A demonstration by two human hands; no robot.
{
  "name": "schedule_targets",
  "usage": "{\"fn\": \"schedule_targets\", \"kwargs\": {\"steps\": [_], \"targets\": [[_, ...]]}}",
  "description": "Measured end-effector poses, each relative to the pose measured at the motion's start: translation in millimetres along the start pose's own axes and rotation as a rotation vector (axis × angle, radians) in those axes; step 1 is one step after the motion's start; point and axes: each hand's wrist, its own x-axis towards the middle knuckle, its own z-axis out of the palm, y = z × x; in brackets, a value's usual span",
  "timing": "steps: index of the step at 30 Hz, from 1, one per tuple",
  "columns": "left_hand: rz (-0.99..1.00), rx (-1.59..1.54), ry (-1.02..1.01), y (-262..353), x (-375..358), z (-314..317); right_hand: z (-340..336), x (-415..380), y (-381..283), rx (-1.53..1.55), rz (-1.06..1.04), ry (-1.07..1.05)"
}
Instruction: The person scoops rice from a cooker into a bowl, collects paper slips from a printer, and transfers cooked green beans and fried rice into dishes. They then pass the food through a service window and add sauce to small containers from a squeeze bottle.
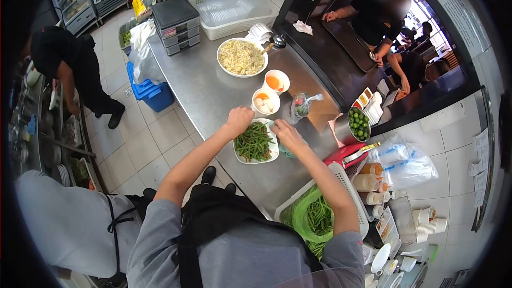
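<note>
A white dish of cooked green beans stands on the steel counter in front of me. At the dish's far left edge is my left hand, its fingers closed; what they hold, if anything, is hidden. My right hand is at the dish's right rim, closed on a pale green cloth that partly hangs below the hand. Just beyond the dish are a white cup with pale round pieces and another cup with orange contents.
A large bowl of shredded food sits farther back, beside stacked drawers. A bagged item and a pot of green limes stand right. Near my right arm is a basket of green beans. Co-workers stand left and beyond the hatch.
</note>
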Motion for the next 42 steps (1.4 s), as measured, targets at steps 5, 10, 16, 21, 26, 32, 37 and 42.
{"fn": "schedule_targets", "kwargs": {"steps": [5,10,16,21,26,32,37,42], "targets": [[-0.003,-0.056,-0.002,-5,-2,-3,-9,-19,2,0.265,0.114,-0.056],[-0.014,-0.102,-0.016,-8,-10,-7,-16,-12,2,0.623,0.421,-0.023],[-0.134,-0.118,-0.369,-15,-10,-33,-29,-36,26,0.726,0.486,-0.172],[0.079,-0.230,-0.382,-14,2,-9,-37,-20,-11,0.529,0.366,-0.076],[0.120,-0.283,-0.396,-18,1,-9,-22,-26,-19,0.313,0.185,-0.118],[0.142,-0.307,-0.379,-20,1,-3,-25,-19,-41,-0.116,0.057,-0.166],[0.091,-0.333,-0.355,-17,-6,-3,-33,-35,-28,0.273,0.272,-0.218],[0.047,-0.387,-0.329,-19,-14,-5,-25,-34,-28,0.523,0.458,-0.072]]}}
